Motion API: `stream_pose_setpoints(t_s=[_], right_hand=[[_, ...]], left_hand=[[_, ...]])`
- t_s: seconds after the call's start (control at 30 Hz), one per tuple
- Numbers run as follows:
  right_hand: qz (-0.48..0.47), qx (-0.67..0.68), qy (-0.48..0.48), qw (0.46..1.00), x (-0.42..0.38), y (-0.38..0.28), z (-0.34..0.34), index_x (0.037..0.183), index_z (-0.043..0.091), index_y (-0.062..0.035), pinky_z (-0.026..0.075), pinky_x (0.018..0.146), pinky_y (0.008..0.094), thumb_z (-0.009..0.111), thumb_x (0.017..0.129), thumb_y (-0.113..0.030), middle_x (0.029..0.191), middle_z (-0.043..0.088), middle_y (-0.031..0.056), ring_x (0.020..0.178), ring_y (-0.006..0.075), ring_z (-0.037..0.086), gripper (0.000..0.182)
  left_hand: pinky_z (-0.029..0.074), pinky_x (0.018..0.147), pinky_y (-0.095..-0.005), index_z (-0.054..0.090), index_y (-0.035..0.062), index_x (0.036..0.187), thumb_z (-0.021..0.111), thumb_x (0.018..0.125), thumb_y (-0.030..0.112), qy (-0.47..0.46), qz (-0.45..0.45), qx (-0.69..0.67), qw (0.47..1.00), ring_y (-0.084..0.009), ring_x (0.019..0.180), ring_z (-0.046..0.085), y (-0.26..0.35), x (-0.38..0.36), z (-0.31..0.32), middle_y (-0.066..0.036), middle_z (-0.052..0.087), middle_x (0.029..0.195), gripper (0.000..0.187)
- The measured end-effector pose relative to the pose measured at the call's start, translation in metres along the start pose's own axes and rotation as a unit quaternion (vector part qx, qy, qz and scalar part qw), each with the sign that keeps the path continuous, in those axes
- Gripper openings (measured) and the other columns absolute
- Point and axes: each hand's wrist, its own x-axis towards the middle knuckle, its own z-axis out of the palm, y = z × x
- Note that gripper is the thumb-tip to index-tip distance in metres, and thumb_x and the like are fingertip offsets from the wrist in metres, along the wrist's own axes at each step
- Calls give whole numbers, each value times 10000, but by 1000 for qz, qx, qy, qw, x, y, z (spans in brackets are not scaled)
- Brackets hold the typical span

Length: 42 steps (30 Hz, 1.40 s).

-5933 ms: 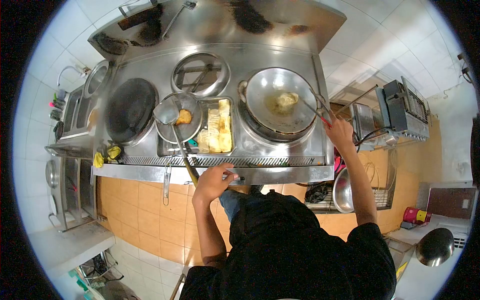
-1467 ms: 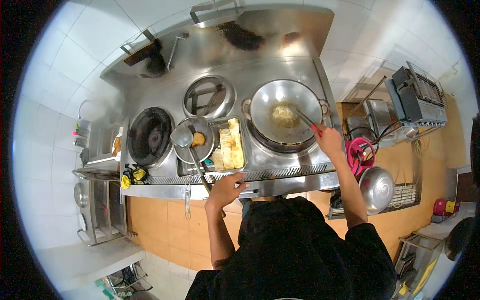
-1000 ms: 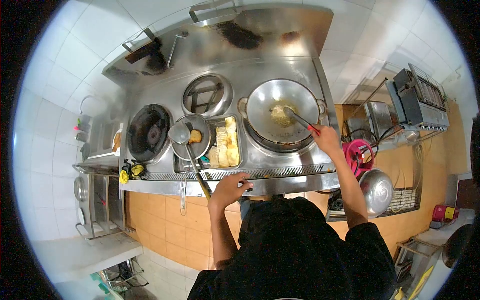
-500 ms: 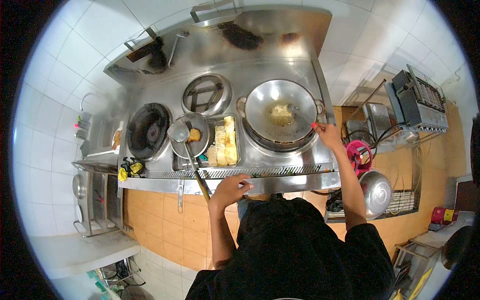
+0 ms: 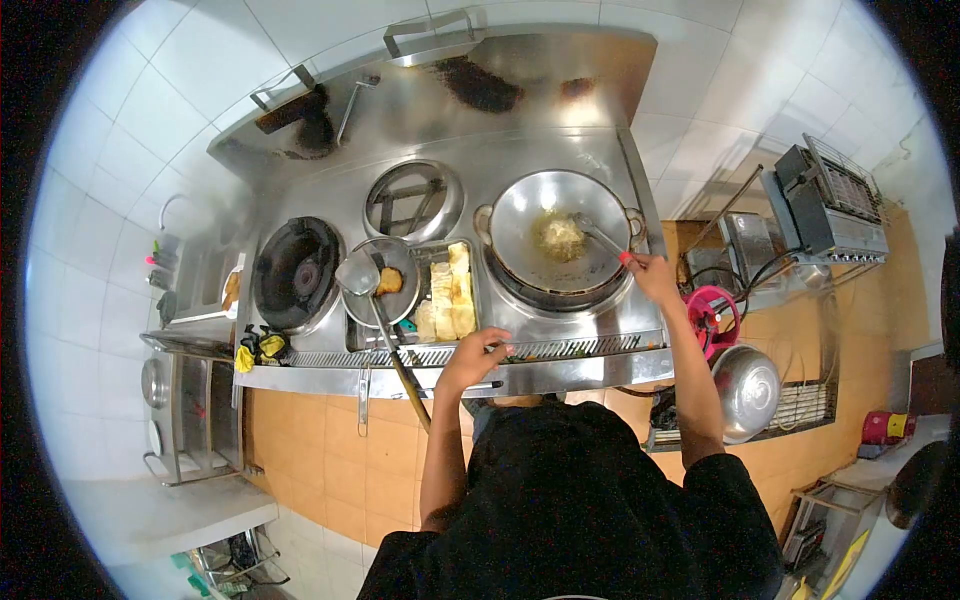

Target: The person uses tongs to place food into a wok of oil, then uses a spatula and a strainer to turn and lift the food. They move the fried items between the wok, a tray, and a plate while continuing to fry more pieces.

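Note:
My right hand [image 5: 652, 276] is closed on the red-tipped handle of a spatula [image 5: 600, 236], whose blade sits by a pale frying piece [image 5: 562, 238] in the oil of a large wok [image 5: 520, 225]. Near the stove's front edge, my left hand [image 5: 477, 358] holds nothing, its fingers apart. A long-handled ladle [image 5: 358, 272] rests over a round strainer [image 5: 400, 300] that holds a browned piece [image 5: 389, 280]. Beside it, a metal tray [image 5: 474, 290] holds pale yellow slabs [image 5: 451, 295].
An empty burner [image 5: 297, 272] lies at the left, and a metal ring [image 5: 413, 200] stands behind the strainer. Yellow-and-black cloth [image 5: 258, 348] sits at the front left corner. A pink basket [image 5: 712, 318] and a metal bowl [image 5: 746, 392] are to the right of the stove.
My left hand has shifted slightly right and towards the stove. The spatula blade has moved slightly left against the frying piece. The whole view has shifted a little.

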Motion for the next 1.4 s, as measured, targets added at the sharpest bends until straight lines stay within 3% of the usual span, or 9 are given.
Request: stream_pose_setpoints(t_s=[0.3, 0.37, 0.6, 0.8, 0.93, 1.0, 1.13, 1.33, 1.4], right_hand=[[18, -37, 2, 999, -1, -18, 5, 1110, 711, -72, 508, 867, 464, 595, 907, -437, 989, 683, 257, 968, 420, 658, 433], [29, -38, -10, 999, -1, -18, 7, 1105, 712, -68, 509, 862, 461, 599, 904, -434, 984, 681, 261, 964, 418, 661, 433], [37, -40, 13, 998, -14, -20, 6, 1081, 719, -62, 521, 809, 444, 615, 898, -425, 928, 680, 269, 910, 418, 674, 420], [3, -2, 53, 999, -39, -33, 0, 1124, 700, -76, 516, 738, 444, 613, 905, -390, 875, 656, 285, 863, 419, 672, 392], [-52, 15, 86, 995, -62, -43, 11, 1143, 685, -70, 508, 706, 441, 606, 919, -367, 855, 647, 287, 840, 423, 666, 380], [-44, -62, 90, 993, -78, -61, 9, 1144, 684, -62, 507, 687, 436, 596, 930, -342, 851, 649, 280, 821, 422, 666, 363], [-10, -28, 93, 995, -89, -76, 21, 1151, 683, -60, 511, 676, 440, 592, 933, -320, 854, 650, 276, 805, 420, 668, 350], [-70, -84, 106, 988, -86, -86, 43, 1155, 680, -46, 522, 700, 455, 608, 930, -247, 874, 667, 264, 808, 414, 675, 310], [-67, -53, 110, 990, -86, -95, 48, 1156, 676, -28, 529, 733, 448, 616, 926, -225, 925, 678, 257, 846, 410, 677, 309]], left_hand=[[503, 626, -281, 607, -14, 1160, 654, 921, 187, -44, -15, -24, 999, -127, 778, 621, 3, 35, -7, -83, 688, 940, 316], [475, 590, -246, 609, 12, 1166, 639, 925, 153, -29, -3, -39, 999, -100, 685, 576, 5, 34, -11, -57, 685, 909, 281], [479, 607, -248, 606, 16, 1170, 618, 946, 158, -28, -1, -86, 996, -101, 705, 581, -31, 15, -29, -66, 690, 939, 265], [493, 621, -258, 619, -30, 1152, 591, 943, 141, 20, -25, -132, 991, -132, 760, 634, -51, -3, -48, -88, 679, 888, 271], [470, 585, -241, 683, -28, 1028, 606, 952, 178, 83, -61, -136, 985, -94, 664, 599, -69, -17, -56, -38, 673, 750, 233], [448, 566, -234, 698, -30, 970, 621, 948, 210, 117, -87, -94, 985, -79, 628, 568, -74, -21, -57, -39, 671, 719, 253], [404, 503, -229, 719, 8, 876, 655, 924, 209, 192, -79, -71, 976, -52, 547, 508, -71, -32, -53, -10, 644, 641, 217], [434, 540, -240, 725, -13, 935, 581, 959, 182, 282, -80, -99, 951, -62, 573, 523, -56, -57, -49, -32, 729, 775, 244], [469, 562, -255, 712, -45, 939, 613, 939, 158, 297, -79, -93, 947, -96, 645, 620, -51, -72, -50, -65, 725, 788, 226]])
